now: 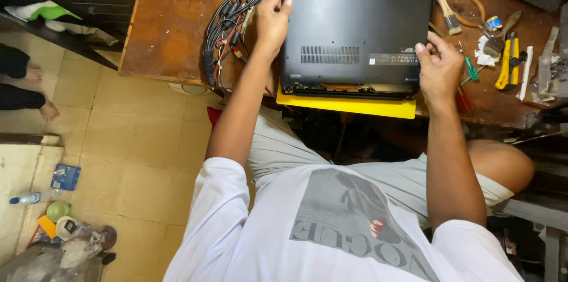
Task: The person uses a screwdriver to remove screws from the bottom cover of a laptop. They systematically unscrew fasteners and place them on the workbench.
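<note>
Fingers of the left hand point(271, 20) are curled over the left edge of a black laptop point(357, 33), turned underside-up, w/ thumb on its top corner; fingers of the right hand point(439, 69) are closed on its lower right edge. The laptop is laid on a yellow pad point(349, 106) at the front of a brown wooden tabletop point(171, 27). A cable bundle point(228, 15) is seen just left, and a brush point(448, 13), green screwdriver point(470, 68) & yellow pliers point(507, 63) to the right.

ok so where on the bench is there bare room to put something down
Bare wood lies at the table's left end, between its edge and the cable bundle. Right of the laptop it is crowded: brush, screwdriver, yellow cutter.
</note>
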